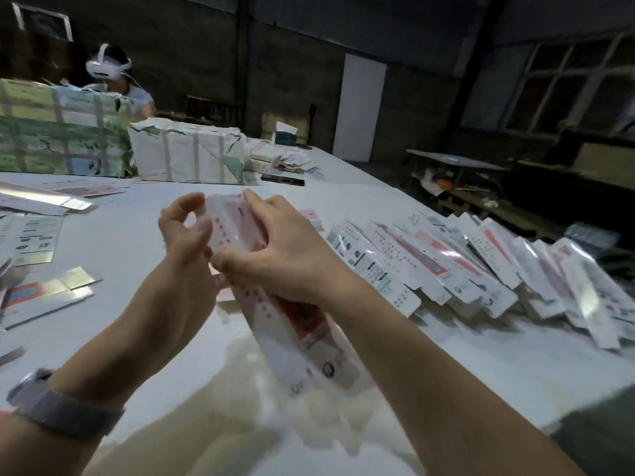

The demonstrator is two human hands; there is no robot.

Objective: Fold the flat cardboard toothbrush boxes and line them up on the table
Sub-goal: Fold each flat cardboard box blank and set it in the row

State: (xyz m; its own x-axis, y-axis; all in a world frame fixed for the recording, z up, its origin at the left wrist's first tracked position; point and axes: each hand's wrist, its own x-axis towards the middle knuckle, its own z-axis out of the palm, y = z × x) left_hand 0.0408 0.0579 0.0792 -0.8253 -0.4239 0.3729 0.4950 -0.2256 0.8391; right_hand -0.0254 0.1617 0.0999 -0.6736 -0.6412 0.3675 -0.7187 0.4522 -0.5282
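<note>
A long white and pink cardboard toothbrush box [302, 333] is held above the white table [137, 235], its far end raised between both hands. My left hand [182, 235] pinches the box's top left edge with thumb and fingers. My right hand [278, 249] lies over the upper part, fingers curled round it. A row of folded boxes [481, 266] leans in a line on the table to the right. Flat unfolded boxes [41, 293] lie at the left.
Wrapped bundles of stock [185, 156] and a green printed bundle [58, 132] stand at the back of the table. Another person wearing a white headset [110, 68] sits behind them. A dark phone-like object [282, 180] lies mid-back. The table's right edge drops off past the row.
</note>
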